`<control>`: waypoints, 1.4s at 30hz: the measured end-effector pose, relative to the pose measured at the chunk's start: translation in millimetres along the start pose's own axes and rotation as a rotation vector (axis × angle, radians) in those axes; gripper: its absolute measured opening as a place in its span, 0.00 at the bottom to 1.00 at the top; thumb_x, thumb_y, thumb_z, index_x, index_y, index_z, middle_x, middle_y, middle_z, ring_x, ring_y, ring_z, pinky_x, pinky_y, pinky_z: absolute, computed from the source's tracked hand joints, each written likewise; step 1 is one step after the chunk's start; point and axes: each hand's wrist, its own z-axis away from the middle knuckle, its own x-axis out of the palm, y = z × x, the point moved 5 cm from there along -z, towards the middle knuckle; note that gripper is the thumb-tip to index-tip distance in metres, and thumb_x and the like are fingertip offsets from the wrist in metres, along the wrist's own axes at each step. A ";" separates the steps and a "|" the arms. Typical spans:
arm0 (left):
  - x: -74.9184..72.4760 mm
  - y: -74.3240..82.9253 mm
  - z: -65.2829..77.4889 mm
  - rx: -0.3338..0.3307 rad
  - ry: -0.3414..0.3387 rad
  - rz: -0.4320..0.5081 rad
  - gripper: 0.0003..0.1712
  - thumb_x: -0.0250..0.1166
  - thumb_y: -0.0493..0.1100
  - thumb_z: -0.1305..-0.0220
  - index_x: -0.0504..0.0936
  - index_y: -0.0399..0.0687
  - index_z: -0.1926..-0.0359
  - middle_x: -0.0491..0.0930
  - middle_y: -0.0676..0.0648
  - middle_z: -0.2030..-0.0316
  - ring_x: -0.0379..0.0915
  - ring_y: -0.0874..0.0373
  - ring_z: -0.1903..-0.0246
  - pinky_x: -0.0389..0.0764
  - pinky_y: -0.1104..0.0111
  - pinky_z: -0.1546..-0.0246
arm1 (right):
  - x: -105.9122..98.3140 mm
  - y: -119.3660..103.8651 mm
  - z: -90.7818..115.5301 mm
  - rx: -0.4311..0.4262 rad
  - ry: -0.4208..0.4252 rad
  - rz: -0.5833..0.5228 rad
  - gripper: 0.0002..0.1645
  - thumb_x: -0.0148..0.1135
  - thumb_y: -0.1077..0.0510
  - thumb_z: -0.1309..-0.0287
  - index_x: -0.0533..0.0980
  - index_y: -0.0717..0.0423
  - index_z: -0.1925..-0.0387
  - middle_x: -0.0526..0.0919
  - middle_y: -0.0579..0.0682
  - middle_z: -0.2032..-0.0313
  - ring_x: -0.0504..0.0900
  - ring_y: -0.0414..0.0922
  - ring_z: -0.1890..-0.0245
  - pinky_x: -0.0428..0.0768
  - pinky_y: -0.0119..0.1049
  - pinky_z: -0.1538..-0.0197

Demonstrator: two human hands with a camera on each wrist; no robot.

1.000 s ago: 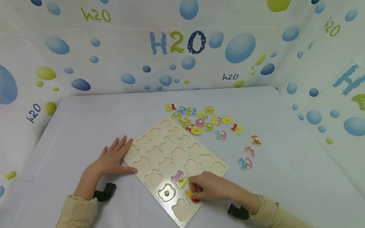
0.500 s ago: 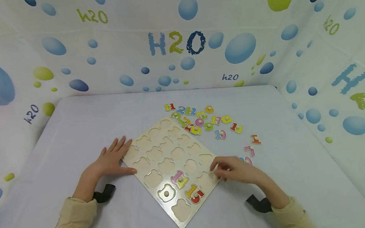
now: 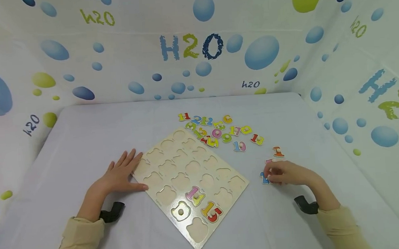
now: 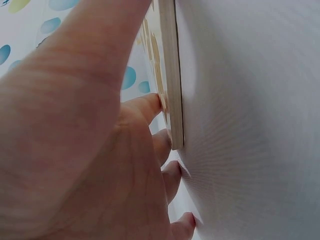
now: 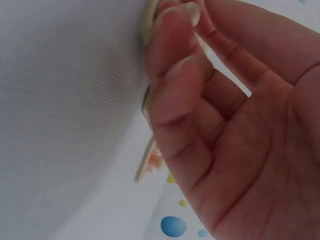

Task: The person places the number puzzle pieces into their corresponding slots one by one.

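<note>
Pieces numbered 14 (image 3: 194, 196) and 15 (image 3: 211, 211) are already sitting in the pale wooden puzzle board (image 3: 161, 173), and most cut-outs are waiting. Right hand (image 3: 285, 173) is curling its fingers around the blue 20 piece (image 3: 264, 178) on the white surface (image 3: 85, 145). Left hand (image 3: 119, 176) is lying flat, bracing the board. Backdrop is reading "H2O".

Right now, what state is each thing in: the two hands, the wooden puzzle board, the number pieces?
left hand: flat, fingers straight, resting on the board's left corner
right hand: fingers curled over the blue 20 piece on the table
wooden puzzle board: flat, most slots empty
pink-and-yellow 14 piece: seated
yellow-and-red 15 piece: seated
loose number pile: scattered beyond the board
</note>
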 end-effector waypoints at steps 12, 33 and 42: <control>1.3 2.5 1.6 -0.001 0.001 0.004 0.64 0.71 0.65 0.56 0.50 0.34 0.30 0.39 0.31 0.31 0.28 0.33 0.33 0.35 0.33 0.44 | 18.2 3.0 -27.0 -0.064 -0.155 -0.195 0.04 0.59 0.63 0.40 0.73 0.57 0.70 0.78 0.48 0.80 0.74 0.43 0.83 0.75 0.32 0.77; 0.9 1.6 0.6 -0.014 0.005 -0.005 0.65 0.70 0.66 0.57 0.49 0.34 0.30 0.39 0.31 0.30 0.28 0.34 0.33 0.35 0.34 0.44 | 96.0 -104.9 -66.8 -0.263 -0.087 -0.331 0.06 0.61 0.62 0.40 0.71 0.56 0.70 0.79 0.45 0.84 0.79 0.43 0.85 0.79 0.34 0.78; -0.8 3.1 1.2 -0.015 -0.004 -0.002 0.64 0.70 0.66 0.56 0.49 0.34 0.30 0.38 0.31 0.30 0.27 0.34 0.33 0.34 0.34 0.43 | 137.5 -140.8 -76.3 -0.314 -0.291 -0.346 0.06 0.60 0.65 0.41 0.72 0.55 0.70 0.79 0.43 0.85 0.80 0.41 0.86 0.79 0.36 0.81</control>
